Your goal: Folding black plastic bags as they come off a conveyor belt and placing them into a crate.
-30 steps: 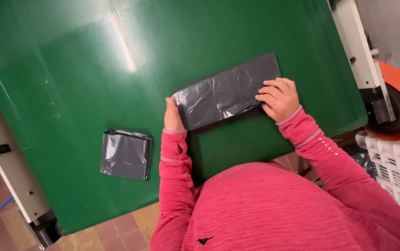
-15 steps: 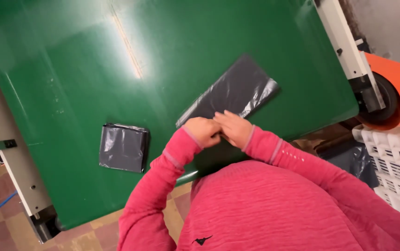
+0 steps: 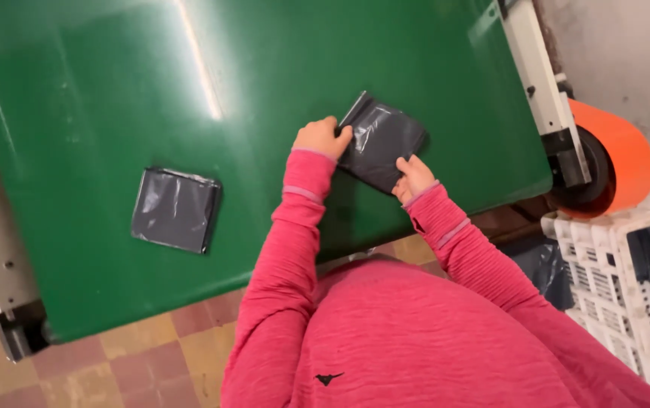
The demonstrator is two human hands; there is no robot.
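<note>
Head view: a folded dark grey plastic bag [image 3: 380, 140] lies on the green table [image 3: 113, 91], toward its right end. The left hand [image 3: 322, 137] pinches the bag's left edge between thumb and fingers. The right hand [image 3: 413, 177] pinches the bag's near lower corner. A second folded grey bag [image 3: 174, 209] lies flat on the table, well apart to the left. An orange roller [image 3: 617, 157] sits past the table's right end, beside a white perforated crate [image 3: 627, 279].
</note>
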